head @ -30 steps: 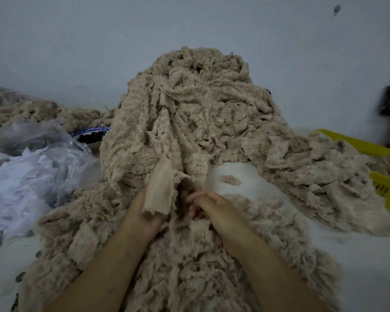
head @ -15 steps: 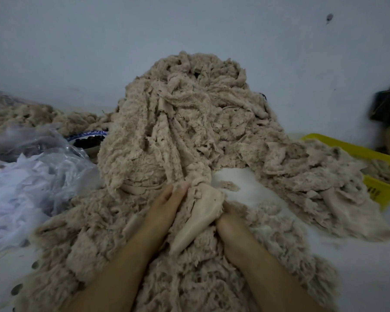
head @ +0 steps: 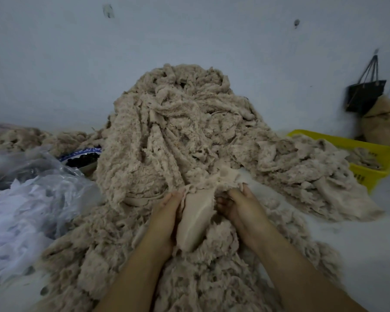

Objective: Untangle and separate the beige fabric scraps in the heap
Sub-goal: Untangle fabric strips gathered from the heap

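Lying at the foot of the beige heap (head: 178, 131), a smooth scrap (head: 196, 219) sits between both hands; the left hand (head: 167, 212) clasps its left edge, fingers running up along the cloth; the right hand (head: 236, 206) pinches its frayed upper right corner with curled fingers; the heap rises against the wall (head: 189, 41), spilling rightward into a yellow basket (head: 369, 152); a plastic bag (head: 32, 199) lies left.

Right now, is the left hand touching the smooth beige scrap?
Touching. Head view: the left hand lies against the left edge of the smooth scrap, with fabric lapping over its fingertips and no gap.
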`<state>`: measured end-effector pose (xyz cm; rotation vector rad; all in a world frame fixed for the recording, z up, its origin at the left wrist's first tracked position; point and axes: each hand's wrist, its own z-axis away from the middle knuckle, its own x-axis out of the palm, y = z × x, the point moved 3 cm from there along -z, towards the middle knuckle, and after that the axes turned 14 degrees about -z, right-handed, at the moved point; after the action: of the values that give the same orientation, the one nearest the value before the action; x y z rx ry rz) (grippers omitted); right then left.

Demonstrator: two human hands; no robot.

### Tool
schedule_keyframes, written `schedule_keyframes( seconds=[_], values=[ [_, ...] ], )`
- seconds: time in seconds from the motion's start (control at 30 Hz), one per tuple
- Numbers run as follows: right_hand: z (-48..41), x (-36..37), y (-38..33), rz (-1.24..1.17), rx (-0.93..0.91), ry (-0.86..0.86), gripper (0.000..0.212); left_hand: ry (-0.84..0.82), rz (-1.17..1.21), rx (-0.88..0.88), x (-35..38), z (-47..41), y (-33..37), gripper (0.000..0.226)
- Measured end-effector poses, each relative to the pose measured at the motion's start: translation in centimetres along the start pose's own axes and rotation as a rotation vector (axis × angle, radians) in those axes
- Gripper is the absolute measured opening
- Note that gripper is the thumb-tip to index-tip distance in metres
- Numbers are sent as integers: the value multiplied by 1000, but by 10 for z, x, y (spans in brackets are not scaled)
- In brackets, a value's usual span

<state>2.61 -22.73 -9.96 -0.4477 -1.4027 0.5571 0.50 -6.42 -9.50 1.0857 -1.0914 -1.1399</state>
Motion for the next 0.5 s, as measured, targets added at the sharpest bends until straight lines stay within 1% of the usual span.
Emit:
schedule_keyframes(
  seconds=[0.03, 0.07, 0.1, 0.13, 0.2, 0.27, 0.33, 0.37, 0.4, 0.47, 0.5],
  values=[
    [0, 2, 0, 9, 6, -6, 56, 13, 15, -5, -1, -1, 0, 23],
    [0, 6, -1, 30, 17, -27, 44, 24, 21, 3, 0, 0, 4, 24],
    [-2, 6, -2, 52, 23, -39, 25, 41, 14, 10, 1, -2, 7, 26],
    [-1, 10, -4, 64, 29, -54, 12, 57, -6, 18, 3, -4, 10, 27],
    [1, 16, -8, 118, 22, -86, 31, 80, -84, 60, 7, -7, 19, 31],
    [5, 21, -7, 304, 14, -153, 34, 89, -202, 104, 15, -8, 28, 32],
    [8, 21, -1, 533, 31, -162, 43, 71, -337, 150, 24, -9, 33, 33],
    [6, 18, 2, 625, 25, -156, 43, 54, -380, 170, 28, -9, 35, 33],
    [7, 19, 2, 688, 17, -131, 37, 44, -398, 175, 30, -9, 36, 34],
    [7, 16, -1, 752, -1, -66, 22, 58, -376, 156, 27, -12, 35, 39],
    [5, 12, -1, 790, 14, -49, 21, 80, -361, 144, 24, -15, 34, 38]
  ],
)
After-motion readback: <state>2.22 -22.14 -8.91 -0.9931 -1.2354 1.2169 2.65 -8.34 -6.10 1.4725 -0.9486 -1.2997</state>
